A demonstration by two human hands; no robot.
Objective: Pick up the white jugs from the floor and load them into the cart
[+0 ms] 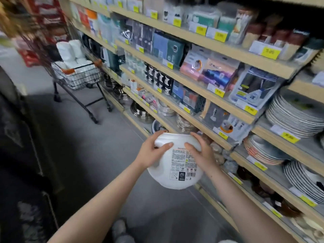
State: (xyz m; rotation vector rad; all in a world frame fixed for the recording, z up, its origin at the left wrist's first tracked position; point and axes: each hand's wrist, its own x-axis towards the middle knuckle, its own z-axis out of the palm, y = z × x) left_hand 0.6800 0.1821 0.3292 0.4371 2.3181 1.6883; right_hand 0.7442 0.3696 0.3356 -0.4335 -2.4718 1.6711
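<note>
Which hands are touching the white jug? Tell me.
Touching, both. The head view shows the left hand and right hand gripping opposite sides of the white jug.

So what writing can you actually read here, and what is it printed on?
No text reads with certainty.
White jug, held between both hands: printed label with dense small print, warning symbols and a barcode, too small to read.
Yellow shelf price tags, such as one at upper right: numbers blurred.
Product packages on the shelves: printing blurred.
</note>
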